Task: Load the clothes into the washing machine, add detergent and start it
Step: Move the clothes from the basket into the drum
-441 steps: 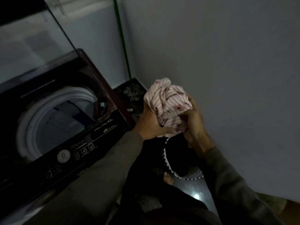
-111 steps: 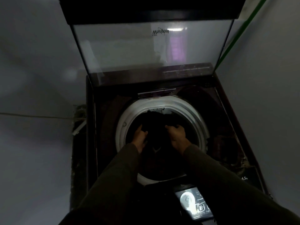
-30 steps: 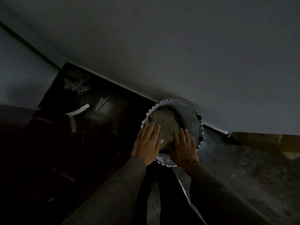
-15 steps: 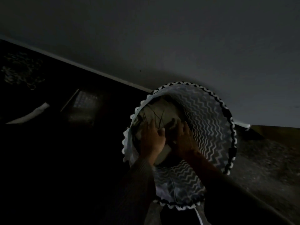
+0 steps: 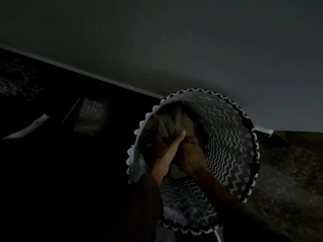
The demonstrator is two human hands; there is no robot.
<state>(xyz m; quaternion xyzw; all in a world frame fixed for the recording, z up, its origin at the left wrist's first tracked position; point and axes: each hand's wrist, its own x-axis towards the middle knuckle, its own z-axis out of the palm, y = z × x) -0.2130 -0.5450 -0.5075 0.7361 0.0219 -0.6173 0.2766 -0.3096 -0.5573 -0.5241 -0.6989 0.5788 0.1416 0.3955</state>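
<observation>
A round laundry basket (image 5: 232,137) with a black-and-white zigzag pattern stands on the dark floor against the grey wall. Inside it lies a crumpled greyish-olive garment (image 5: 173,121). Both my hands reach down into the basket. My left hand (image 5: 166,145) has its fingers curled round a bunch of the garment. My right hand (image 5: 190,154) lies beside it, lower in the basket, gripping the same cloth; its fingers are partly lost in shadow. The washing machine is out of view.
The grey wall (image 5: 174,41) rises right behind the basket. On the dark floor to the left lie a pale strip (image 5: 28,127) and a faintly lit mesh patch (image 5: 90,117). Rough floor (image 5: 288,180) extends to the right.
Since a second ago my view has closed in on the basket. My hands went from lying flat on the garment to curling round it deeper inside.
</observation>
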